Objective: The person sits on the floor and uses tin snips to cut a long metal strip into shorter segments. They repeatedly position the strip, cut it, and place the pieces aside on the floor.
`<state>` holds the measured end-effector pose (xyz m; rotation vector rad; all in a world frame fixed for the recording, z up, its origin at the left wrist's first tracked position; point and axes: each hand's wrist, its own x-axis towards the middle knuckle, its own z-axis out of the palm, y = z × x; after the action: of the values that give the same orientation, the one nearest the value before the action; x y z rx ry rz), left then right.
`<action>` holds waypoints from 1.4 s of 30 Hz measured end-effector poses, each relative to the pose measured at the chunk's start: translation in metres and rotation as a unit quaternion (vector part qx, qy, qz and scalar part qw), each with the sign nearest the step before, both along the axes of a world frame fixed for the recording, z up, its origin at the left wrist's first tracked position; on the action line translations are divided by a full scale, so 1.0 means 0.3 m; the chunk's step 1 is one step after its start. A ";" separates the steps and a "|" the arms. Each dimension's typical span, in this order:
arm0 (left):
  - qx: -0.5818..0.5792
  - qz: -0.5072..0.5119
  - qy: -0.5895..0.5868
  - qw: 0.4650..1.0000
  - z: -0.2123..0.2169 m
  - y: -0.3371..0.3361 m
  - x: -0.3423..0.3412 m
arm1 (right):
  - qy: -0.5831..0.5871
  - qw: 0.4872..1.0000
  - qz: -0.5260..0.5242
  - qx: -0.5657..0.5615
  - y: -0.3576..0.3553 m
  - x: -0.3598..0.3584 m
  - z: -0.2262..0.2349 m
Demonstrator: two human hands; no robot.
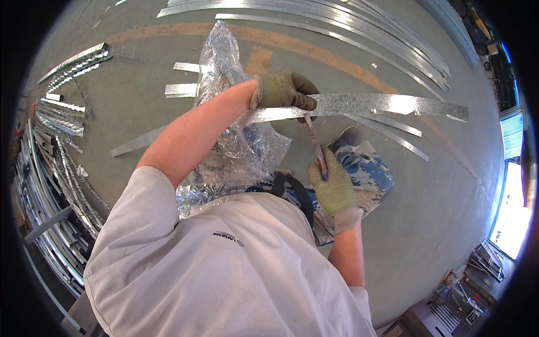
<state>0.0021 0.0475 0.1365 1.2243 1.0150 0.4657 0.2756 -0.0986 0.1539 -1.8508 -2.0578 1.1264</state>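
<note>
My left hand (283, 91), in a dirty green work glove, grips a long galvanized metal strip (387, 103) from above. The strip runs out to the right and its far end tapers to a thin edge. My right hand (334, 182), in a lighter green glove, is closed around a slim, worn, reddish-grey hand tool (314, 140). The tool's upper tip meets the lower edge of the strip just below my left fingers; its exact kind is unclear. Crinkled clear plastic film (222, 73) lies over my left leg, under the strip.
Long metal strips (337, 17) lie across the floor ahead. Shorter strips (396, 135) lie beneath the held one, to the right. Bundled metal profiles (48, 213) and twisted offcuts (76, 174) are piled at left. Tools and boxes (460, 297) sit at lower right.
</note>
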 end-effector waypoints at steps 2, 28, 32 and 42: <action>0.027 -0.002 0.019 0.999 -0.010 0.004 0.001 | 0.012 1.000 0.001 -0.007 0.006 0.008 -0.006; -0.074 0.001 -0.027 0.997 0.004 0.083 0.065 | 0.260 0.924 -0.022 -0.280 0.119 0.104 -0.084; -0.104 0.012 -0.036 0.994 -0.018 0.081 0.065 | 0.378 0.792 -0.078 -0.472 0.155 0.121 -0.091; -0.126 0.021 -0.024 0.992 0.003 0.068 0.065 | 0.484 0.718 -0.034 -0.499 0.146 0.108 -0.137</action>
<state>0.0216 0.0679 0.1375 0.9638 1.0271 0.3858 0.3081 -0.0547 0.1127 -0.9583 -0.7345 2.6989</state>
